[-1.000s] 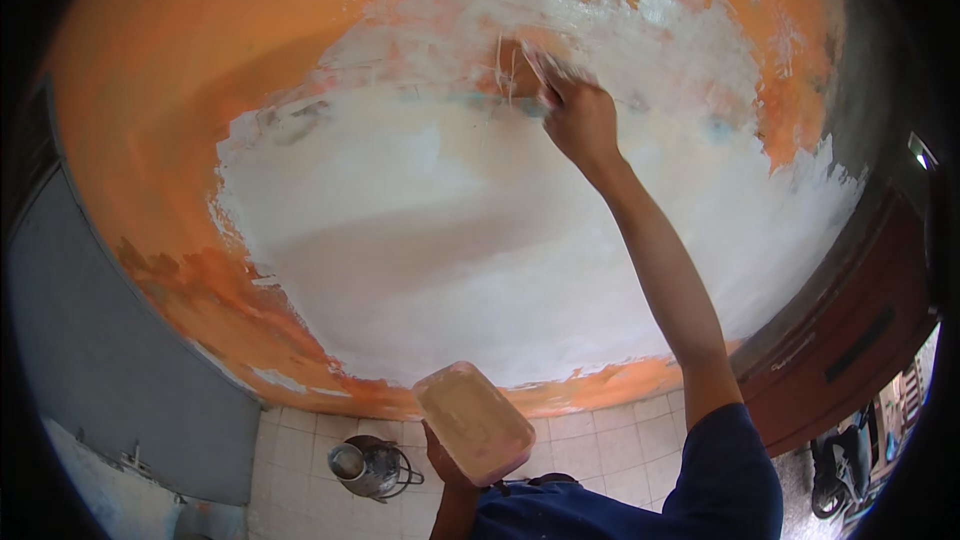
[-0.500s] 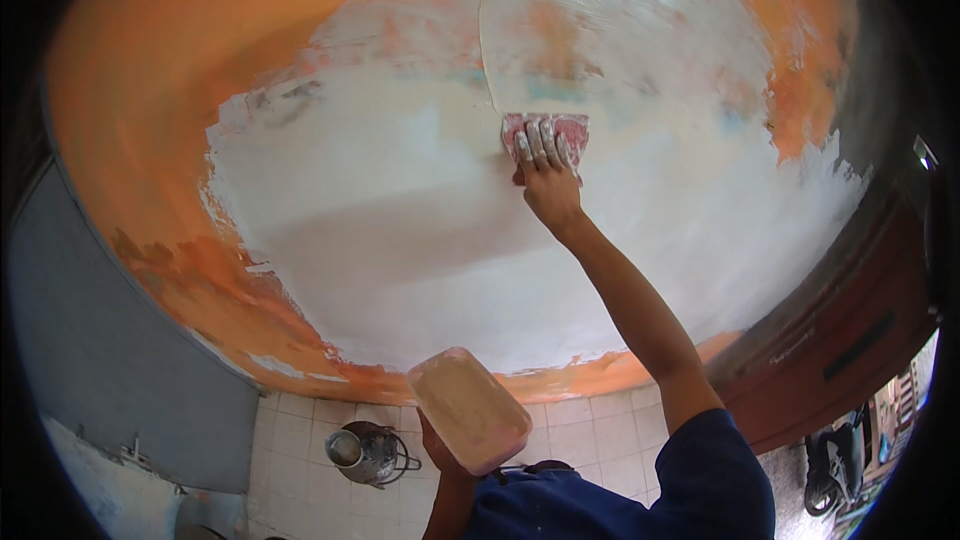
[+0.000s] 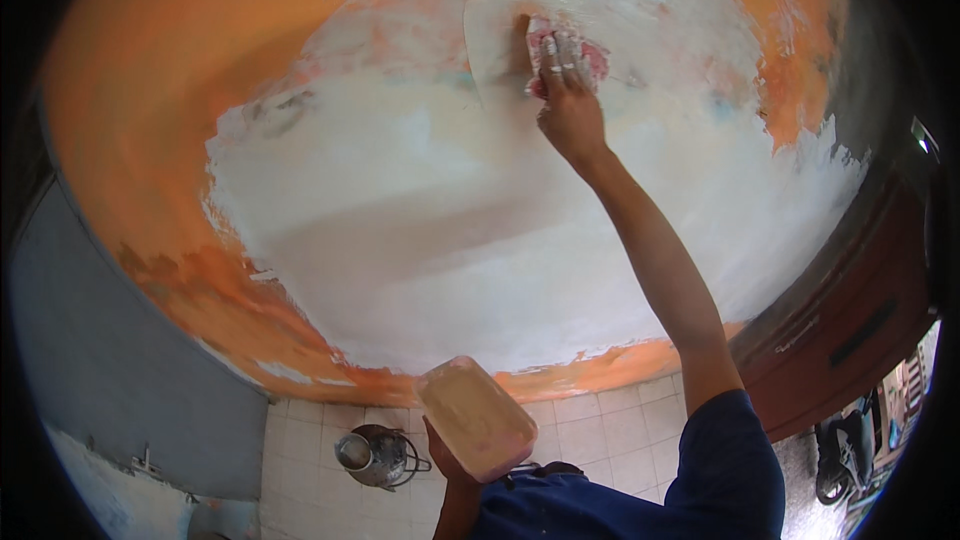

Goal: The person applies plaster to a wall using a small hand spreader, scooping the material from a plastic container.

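The right hand (image 3: 570,120) has its fingers closed on the red scraper (image 3: 597,59) at the upper middle of the wall's (image 3: 170,130) pale coat (image 3: 450,180) — which a tilted edge might score — while the left hand (image 3: 445,454), fingers mostly hidden, grips the tub (image 3: 514,462) before the wall's bottom edge.

Orange wall (image 3: 150,120) faces the camera, bowed by the lens. Broad white coat (image 3: 330,170) across its middle, edges ragged; patchier and pinkish toward the top, sheen at upper right. Soft shadow (image 3: 400,230) over the white. Darker orange smears low on the left.

Left: plain grey panel (image 3: 140,340), pale blotched surface (image 3: 130,495) beneath it, small metal fitting there. Floor: pale square tiles (image 3: 300,440), joints visible. Right: dark grey strip (image 3: 872,90), then reddish-brown door (image 3: 820,340). Bright daylight at lower right, dark motorcycle (image 3: 838,455) standing in it.
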The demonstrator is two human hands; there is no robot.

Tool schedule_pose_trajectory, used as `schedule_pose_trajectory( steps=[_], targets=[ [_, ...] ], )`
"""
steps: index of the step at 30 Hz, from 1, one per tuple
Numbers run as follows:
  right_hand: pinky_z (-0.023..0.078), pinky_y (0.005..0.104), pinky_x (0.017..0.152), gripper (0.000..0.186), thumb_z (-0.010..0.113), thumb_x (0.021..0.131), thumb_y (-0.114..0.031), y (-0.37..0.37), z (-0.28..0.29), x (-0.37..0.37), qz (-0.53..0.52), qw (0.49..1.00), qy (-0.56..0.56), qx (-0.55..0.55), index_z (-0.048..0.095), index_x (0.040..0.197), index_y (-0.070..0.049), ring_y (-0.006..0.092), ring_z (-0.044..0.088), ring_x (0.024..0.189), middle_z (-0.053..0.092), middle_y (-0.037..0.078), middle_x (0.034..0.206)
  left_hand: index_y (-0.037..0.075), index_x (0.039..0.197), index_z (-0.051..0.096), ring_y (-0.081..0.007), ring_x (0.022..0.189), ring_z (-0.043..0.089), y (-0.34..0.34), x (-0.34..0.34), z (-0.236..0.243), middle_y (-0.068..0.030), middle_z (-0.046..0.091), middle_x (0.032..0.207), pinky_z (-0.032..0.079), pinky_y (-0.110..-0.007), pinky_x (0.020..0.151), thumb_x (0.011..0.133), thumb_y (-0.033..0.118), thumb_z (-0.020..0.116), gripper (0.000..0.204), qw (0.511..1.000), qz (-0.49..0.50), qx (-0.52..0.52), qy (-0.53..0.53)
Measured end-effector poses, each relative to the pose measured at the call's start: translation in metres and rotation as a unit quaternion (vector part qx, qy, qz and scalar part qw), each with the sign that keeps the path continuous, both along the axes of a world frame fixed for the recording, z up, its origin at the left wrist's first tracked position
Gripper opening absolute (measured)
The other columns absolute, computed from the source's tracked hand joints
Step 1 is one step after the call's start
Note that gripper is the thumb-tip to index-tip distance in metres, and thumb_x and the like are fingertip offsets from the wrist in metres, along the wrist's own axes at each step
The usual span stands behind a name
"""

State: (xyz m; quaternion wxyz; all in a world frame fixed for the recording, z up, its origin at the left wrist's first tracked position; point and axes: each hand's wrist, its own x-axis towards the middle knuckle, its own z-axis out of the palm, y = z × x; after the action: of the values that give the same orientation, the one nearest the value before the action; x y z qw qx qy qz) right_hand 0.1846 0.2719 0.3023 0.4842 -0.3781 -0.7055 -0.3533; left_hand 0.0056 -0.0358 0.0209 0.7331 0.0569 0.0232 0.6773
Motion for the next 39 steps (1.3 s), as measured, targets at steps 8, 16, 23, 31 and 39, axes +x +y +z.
schedule_pose_trajectory(
  steps=[8,16,23,31,39],
  targets=[
    [0.023,0.0516,0.111,0.067,0.057,0.072,0.006,0.019,-0.111,-0.011,-0.031,0.996,-0.058,-0.060,0.038,0.136,0.005,0.0421,0.025,0.137,0.030,0.027,0.145,0.011,0.136,0.037,-0.0337,0.112,0.054,0.006,-0.002,-0.015,-0.0140,0.051,0.126,0.047,-0.052,0.090,0.094,0.058,0.030,0.064,1.000,-0.012,-0.019,0.007],
    [0.026,0.0492,0.111,0.069,0.065,0.070,-0.003,-0.026,-0.138,0.016,0.036,0.991,-0.064,-0.112,0.043,0.134,-0.001,0.0332,0.035,0.134,0.040,0.020,0.141,0.010,0.137,0.036,-0.0333,0.113,0.054,0.001,0.004,0.007,-0.0140,0.051,0.126,0.046,-0.052,0.091,0.094,0.058,0.031,0.064,1.000,-0.011,-0.011,0.011],
    [0.025,0.0489,0.110,0.060,0.057,0.077,-0.003,0.002,-0.005,0.005,0.004,1.000,-0.017,0.006,0.042,0.135,0.000,0.0389,0.033,0.133,0.040,0.023,0.140,0.008,0.135,0.037,-0.0333,0.111,0.054,0.002,0.000,-0.027,-0.0150,0.051,0.125,0.047,-0.051,0.091,0.094,0.057,0.031,0.064,0.999,-0.010,-0.029,0.031],
    [0.020,0.0553,0.111,0.065,0.054,0.071,0.004,0.018,-0.159,-0.017,0.035,0.993,-0.070,-0.085,0.042,0.135,0.001,0.0383,0.028,0.137,0.036,0.023,0.143,0.007,0.133,0.038,-0.0326,0.110,0.055,0.004,0.001,-0.026,-0.0157,0.052,0.122,0.048,-0.050,0.091,0.095,0.055,0.029,0.062,1.000,-0.004,-0.015,0.025],
    [0.024,0.0524,0.111,0.073,0.064,0.071,-0.004,-0.040,-0.165,-0.007,0.087,0.991,-0.045,-0.088,0.036,0.138,0.001,0.0384,0.031,0.135,0.036,0.022,0.143,0.009,0.136,0.036,-0.0345,0.117,0.049,0.008,-0.004,-0.029,-0.0139,0.048,0.128,0.043,-0.053,0.096,0.093,0.046,0.036,0.057,0.998,0.036,-0.011,0.056]
  ],
)
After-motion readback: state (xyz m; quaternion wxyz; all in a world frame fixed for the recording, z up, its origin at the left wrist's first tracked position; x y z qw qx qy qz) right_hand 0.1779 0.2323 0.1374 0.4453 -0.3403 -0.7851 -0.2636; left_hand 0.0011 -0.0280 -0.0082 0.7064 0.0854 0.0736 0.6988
